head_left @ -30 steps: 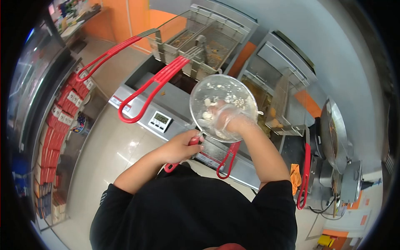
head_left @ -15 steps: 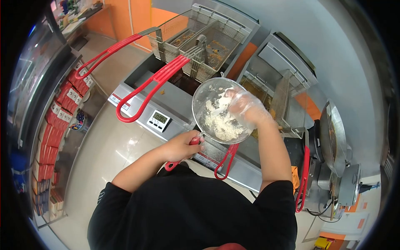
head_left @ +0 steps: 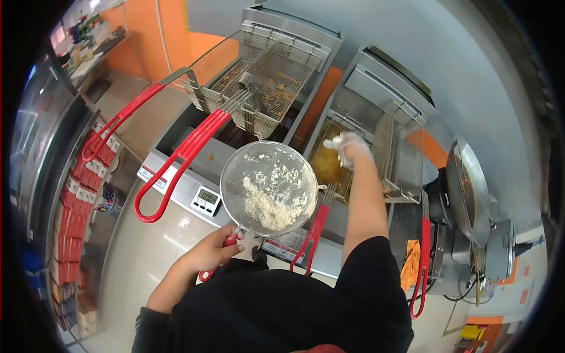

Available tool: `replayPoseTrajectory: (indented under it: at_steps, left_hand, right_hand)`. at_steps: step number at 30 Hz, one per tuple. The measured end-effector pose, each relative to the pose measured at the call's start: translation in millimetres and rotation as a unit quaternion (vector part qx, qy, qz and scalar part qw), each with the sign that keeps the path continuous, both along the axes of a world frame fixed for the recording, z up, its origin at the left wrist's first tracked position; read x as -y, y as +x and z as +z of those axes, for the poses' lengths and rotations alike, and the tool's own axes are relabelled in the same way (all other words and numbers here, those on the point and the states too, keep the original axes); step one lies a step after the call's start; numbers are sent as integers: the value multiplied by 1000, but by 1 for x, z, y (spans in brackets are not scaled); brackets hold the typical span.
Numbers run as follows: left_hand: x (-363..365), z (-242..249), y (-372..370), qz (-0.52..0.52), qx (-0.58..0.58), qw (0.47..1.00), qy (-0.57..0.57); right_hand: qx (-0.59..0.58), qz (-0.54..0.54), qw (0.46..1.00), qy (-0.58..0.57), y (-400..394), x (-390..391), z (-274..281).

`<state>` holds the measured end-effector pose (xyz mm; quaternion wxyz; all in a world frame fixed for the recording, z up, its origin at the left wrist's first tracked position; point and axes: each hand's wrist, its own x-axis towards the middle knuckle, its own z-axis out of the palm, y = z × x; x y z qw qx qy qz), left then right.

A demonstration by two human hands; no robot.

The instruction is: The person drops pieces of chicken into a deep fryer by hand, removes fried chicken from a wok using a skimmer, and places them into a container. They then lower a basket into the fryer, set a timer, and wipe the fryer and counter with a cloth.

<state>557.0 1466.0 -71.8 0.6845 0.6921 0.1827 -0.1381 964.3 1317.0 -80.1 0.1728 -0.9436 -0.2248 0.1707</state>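
Observation:
My left hand [head_left: 215,252] grips the red handle of a round wire sieve [head_left: 269,188] that holds white floured crumbs and pieces. I hold the sieve level in front of the fryer counter. My right hand [head_left: 351,147], in a clear plastic glove, reaches out over the oil vat [head_left: 329,166] of the right fryer and pinches a small white floured piece above the oil.
Two fryer baskets with long red handles [head_left: 182,154] hang over the left fryer, with fried bits in them. A digital timer [head_left: 206,200] sits on the fryer front. A wire basket [head_left: 400,159] rests at the right fryer. A metal pot [head_left: 471,194] stands far right. Stacked red boxes [head_left: 70,223] fill shelves at left.
My right hand left the sieve with a floured piece and stretched out over the right fryer's oil. My left hand lowered the sieve toward the left.

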Motion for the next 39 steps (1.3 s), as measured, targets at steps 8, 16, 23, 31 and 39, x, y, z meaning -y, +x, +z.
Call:
replayPoseTrajectory:
  at_steps: [8,16,23,31,39]
  left_hand:
    - [-6,14,-7,6,16,1000,-9]
    - [-4,20,12,2,-28,999,-37]
    - [8,9,24,11,17,998,-57]
    - [8,9,19,15,-14,999,-45]
    - [-2,14,0,40,-28,997,-63]
  right_hand:
    - [47,138,950,-275,-4,-13,-72]
    - [181,185,951,-168,-78,-45,91]
    - [118,362,925,-14,-182,-77,32]
    - [59,376,925,-21,-189,-58,86]
    - [160,61,983,-63,-60,-6,58]
